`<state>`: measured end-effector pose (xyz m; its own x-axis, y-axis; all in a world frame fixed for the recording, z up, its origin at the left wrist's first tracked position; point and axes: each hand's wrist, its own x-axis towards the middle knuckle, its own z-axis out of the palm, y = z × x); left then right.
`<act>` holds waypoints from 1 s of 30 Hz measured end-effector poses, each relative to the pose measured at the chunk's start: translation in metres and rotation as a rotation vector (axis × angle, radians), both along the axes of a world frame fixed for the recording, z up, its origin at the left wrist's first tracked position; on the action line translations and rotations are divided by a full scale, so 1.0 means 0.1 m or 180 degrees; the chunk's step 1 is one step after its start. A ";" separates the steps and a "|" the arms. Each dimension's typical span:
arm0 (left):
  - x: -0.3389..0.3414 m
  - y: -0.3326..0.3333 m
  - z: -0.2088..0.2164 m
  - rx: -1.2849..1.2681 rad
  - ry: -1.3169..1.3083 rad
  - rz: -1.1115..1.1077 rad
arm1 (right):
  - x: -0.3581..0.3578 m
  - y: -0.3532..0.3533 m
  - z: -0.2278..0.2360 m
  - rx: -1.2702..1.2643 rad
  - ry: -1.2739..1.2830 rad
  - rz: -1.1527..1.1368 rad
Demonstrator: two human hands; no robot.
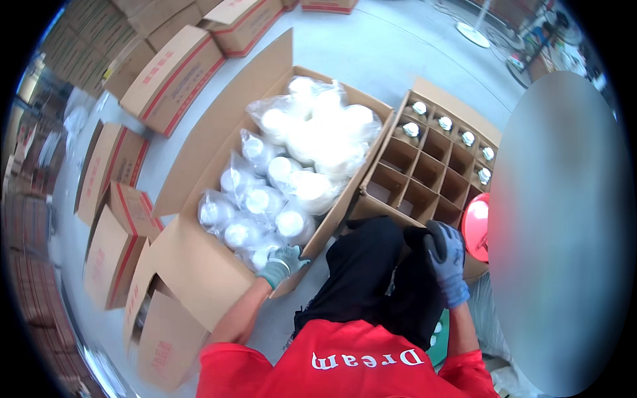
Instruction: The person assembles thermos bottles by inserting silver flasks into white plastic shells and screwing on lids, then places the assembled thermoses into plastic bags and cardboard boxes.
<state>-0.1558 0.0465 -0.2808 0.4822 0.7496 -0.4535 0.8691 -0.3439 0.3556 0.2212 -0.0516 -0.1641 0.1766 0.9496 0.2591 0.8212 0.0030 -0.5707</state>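
Observation:
My left hand (282,264), in a grey-green glove, reaches over the near corner of a large open carton (378,109). Its fingers are apart, beside a clear plastic bag (262,255) with a white round-topped item inside. Several more bagged white items (292,222) fill that carton; their kind is unclear. My right hand (448,259), in a blue glove with a dark palm, is by my knee, loosely bent with nothing visible in it. Just ahead of it stands a divided carton (406,215), with silvery-topped items (444,123) in its far and right cells.
A red round object (476,227) is right of my right hand. Closed cartons with red stripes (174,79) stand at the far left, with others (116,255) nearer. A white stand base (472,34) is on the grey floor at the back. A blurred oval covers the right side.

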 end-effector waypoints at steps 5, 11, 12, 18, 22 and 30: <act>0.04 1.49 0.37 0.1485 -0.1136 0.0759 | -0.06 0.18 -0.02 -0.0165 -0.0026 0.0002; 0.67 2.74 -0.54 0.1055 0.1121 -0.1368 | -0.37 0.48 -0.49 -0.0792 -0.0958 0.0800; 0.84 2.79 -0.74 0.0869 0.1313 -0.1527 | -0.40 0.50 -0.47 -0.0755 -0.0969 0.0779; 1.04 2.86 -1.56 0.0697 0.1408 -0.0900 | -0.39 0.54 -0.43 -0.0892 -0.0935 0.0723; 0.84 2.91 -1.49 0.0773 0.1195 -0.0766 | -0.38 0.56 -0.41 -0.0784 -0.1079 0.0779; 0.54 2.54 1.40 0.1424 0.0276 0.0052 | -0.49 0.54 -0.17 0.0188 0.0117 0.0545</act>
